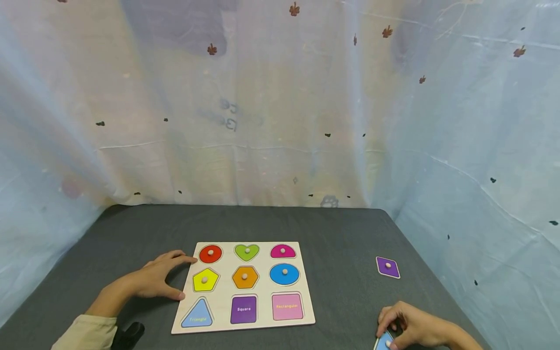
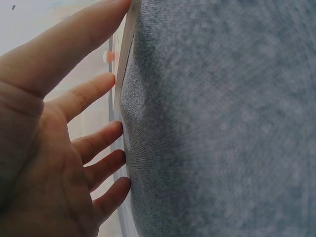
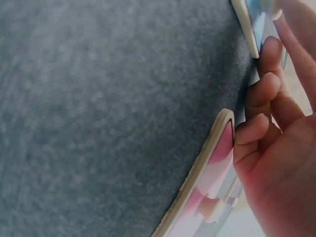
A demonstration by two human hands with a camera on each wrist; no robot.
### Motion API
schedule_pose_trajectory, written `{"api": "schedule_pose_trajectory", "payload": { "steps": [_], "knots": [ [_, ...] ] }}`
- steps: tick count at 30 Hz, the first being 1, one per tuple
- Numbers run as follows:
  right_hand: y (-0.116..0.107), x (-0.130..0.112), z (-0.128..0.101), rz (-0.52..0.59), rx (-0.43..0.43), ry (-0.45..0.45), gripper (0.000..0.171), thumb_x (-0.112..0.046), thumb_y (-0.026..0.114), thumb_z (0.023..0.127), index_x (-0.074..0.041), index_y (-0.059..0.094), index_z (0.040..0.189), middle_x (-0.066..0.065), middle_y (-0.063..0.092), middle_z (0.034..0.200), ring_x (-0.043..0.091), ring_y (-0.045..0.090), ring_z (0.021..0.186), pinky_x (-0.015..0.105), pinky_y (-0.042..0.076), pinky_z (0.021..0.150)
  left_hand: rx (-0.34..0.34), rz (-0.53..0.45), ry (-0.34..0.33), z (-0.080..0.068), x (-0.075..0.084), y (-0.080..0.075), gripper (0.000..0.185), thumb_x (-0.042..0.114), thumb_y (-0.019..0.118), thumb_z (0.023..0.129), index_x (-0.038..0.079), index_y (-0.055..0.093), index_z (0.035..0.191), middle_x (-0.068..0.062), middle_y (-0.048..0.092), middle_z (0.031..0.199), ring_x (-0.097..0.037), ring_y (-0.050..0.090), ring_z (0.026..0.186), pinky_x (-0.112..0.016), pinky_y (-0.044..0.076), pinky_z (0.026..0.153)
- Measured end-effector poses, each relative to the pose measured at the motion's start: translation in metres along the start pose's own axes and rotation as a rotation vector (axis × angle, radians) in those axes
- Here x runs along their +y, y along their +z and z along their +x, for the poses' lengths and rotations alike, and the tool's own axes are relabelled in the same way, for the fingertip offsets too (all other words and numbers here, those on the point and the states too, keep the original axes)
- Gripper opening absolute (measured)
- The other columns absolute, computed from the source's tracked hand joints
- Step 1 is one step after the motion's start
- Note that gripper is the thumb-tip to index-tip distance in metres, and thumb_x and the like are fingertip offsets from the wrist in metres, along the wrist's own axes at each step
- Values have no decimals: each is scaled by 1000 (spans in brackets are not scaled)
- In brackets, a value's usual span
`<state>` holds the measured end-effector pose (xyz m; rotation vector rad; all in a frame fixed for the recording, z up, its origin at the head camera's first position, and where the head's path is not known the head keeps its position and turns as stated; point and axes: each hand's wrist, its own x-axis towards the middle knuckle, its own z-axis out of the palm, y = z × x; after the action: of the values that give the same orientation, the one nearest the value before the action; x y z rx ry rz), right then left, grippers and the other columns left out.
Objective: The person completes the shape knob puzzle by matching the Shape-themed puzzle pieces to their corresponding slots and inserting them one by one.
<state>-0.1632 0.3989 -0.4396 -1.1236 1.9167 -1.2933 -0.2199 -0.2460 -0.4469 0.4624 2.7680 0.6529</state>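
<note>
My right hand (image 1: 407,324) pinches a blue piece (image 1: 383,341) near its knob; a pink piece (image 3: 219,157) lies just beside my curled fingers, and a purple piece (image 1: 388,267) farther up the desk (image 1: 345,253). My left hand (image 1: 155,276), spread wide, steadies the board's (image 1: 225,279) left edge. I judge this the picking-up step; next calls for carrying the blue piece over to the unfilled triangle slot (image 1: 198,315), corners aligned.

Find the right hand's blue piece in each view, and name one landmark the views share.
Head: blue piece at the bottom edge, right of centre, in the right hand.
Left wrist: not in it.
Right wrist: blue piece at the top edge, right of centre.
Shared landmark: the grey tabletop, in all three.
</note>
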Motion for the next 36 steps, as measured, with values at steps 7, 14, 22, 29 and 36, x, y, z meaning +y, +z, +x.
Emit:
{"api": "schedule_pose_trajectory", "payload": {
  "steps": [7, 14, 22, 29, 36],
  "knots": [
    [1, 1, -1, 71, -2, 20, 23, 15, 65, 86, 8, 72, 107, 35, 45, 92, 33, 42, 83, 35, 43, 64, -2, -10, -1, 0, -2, 1, 86, 48, 87, 71, 24, 51, 145, -24, 39, 152, -53, 35, 136, -81, 29, 101],
    [1, 1, 0, 76, 1, 28, 18, 13, 67, 86, 10, 72, 103, 33, 44, 90, 27, 45, 82, 28, 46, 62, 6, -11, 7, 0, -3, 2, 86, 48, 87, 70, 24, 52, 145, -23, 40, 151, -53, 36, 136, -80, 30, 100],
    [-5, 3, 1, -59, 26, -57, 19, 14, 69, 84, 6, 74, 100, 31, 53, 85, 32, 47, 74, 32, 45, 55, 4, -9, 5, 0, -2, 2, 86, 49, 87, 70, 24, 52, 145, -23, 40, 151, -52, 37, 136, -80, 30, 101],
    [-13, -7, 8, -131, 50, -47, 19, 9, 68, 87, 1, 75, 102, 27, 52, 86, 33, 44, 74, 27, 45, 55, 5, 3, 7, -2, 0, -1, 84, 47, 87, 72, 24, 52, 145, -24, 40, 151, -53, 37, 135, -80, 31, 100],
    [-18, -13, 24, -146, 82, -32, 17, 7, 69, 88, 0, 75, 102, 27, 50, 86, 32, 45, 76, 27, 46, 58, 4, -5, 14, -3, 3, -2, 83, 45, 87, 72, 23, 52, 145, -23, 41, 150, -52, 38, 134, -79, 31, 101]
  ]
}}
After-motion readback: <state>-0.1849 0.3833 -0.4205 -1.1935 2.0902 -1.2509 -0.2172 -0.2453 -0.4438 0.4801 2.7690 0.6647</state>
